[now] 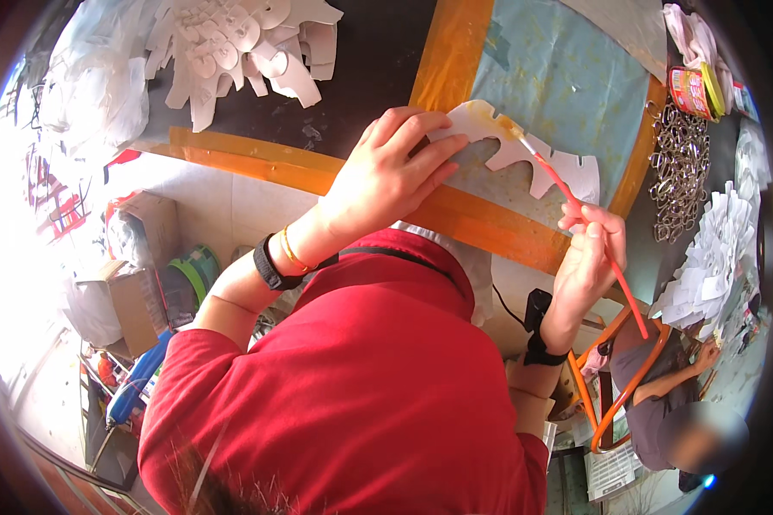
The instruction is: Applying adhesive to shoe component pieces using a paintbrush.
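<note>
Clear plastic bags (94, 94): These lay bunched well to the left of the left hand, beyond the stacked cutouts.
Stacked white cutouts (240, 47): They fanned out in a loose, overlapping heap up and to the left of the left hand.
Desk (365, 90): Its dark top, edged with orange tape (258, 163), stretched beyond the left hand.
Left hand (397, 163): Its fingers lay curved over the near end of the scalloped piece; whether they gripped or only pressed, one could not tell.
Scalloped white piece (515, 154): It reached rightward from the left fingertips across the blue sheet (558, 69), yellowish along its upper left part.
Red brush (554, 177): It slanted up and left from the right hand, tip touching the piece's upper edge.
Right hand (591, 249): It grasped the brush handle in bent fingers.
Metal fittings (680, 176): A silvery cluster lay up and right of the right hand, just below a red-and-yellow container (691, 93).
Pale pieces (711, 257): Another pile sat to the right hand's right.
</note>
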The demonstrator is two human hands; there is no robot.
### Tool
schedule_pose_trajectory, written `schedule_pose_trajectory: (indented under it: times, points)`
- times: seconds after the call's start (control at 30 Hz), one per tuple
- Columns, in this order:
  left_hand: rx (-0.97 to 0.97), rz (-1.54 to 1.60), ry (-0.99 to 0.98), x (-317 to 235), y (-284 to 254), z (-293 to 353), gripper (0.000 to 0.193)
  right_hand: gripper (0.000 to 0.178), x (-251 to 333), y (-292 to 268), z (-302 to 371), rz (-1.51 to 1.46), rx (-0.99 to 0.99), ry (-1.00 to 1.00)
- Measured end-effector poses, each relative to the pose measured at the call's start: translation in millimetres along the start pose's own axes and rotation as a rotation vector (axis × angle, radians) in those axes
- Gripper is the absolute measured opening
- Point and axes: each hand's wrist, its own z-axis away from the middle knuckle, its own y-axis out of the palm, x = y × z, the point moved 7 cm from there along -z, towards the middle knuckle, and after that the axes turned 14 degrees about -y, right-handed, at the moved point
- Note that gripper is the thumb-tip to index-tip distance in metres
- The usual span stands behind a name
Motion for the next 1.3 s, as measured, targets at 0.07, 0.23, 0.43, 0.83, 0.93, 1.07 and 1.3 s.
schedule_pose_trajectory:
  times: [0.07,0.23,0.43,0.83,0.93,1.07,1.3]
  points:
    - [-0.004,0.002,0.001,0,-1,0,0.034,0.014,-1,1,0,0.005,0.018,0.006]
    - [0.002,-0.002,0.0,-1,-1,-1,0.035,0.015,1,1,0,0.024,0.016,0.01]
    - [0.0,-0.005,0.0,-1,-2,-1,0.034,0.015,0,-10,2,0.004,-0.006,0.003]
    - [-0.026,0.062,0.072,-21,-4,5,0.038,0.015,4,-11,5,0.048,-0.01,-0.033]
    - [0.036,0.171,0.17,-38,10,6,0.036,0.016,5,-12,7,0.042,-0.026,-0.008]
    - [0.095,0.068,0.207,-42,23,8,0.033,0.015,4,-16,10,-0.025,-0.055,0.008]
    - [0.117,0.079,0.209,-40,27,8,0.033,0.014,4,-15,11,0.044,-0.012,-0.017]
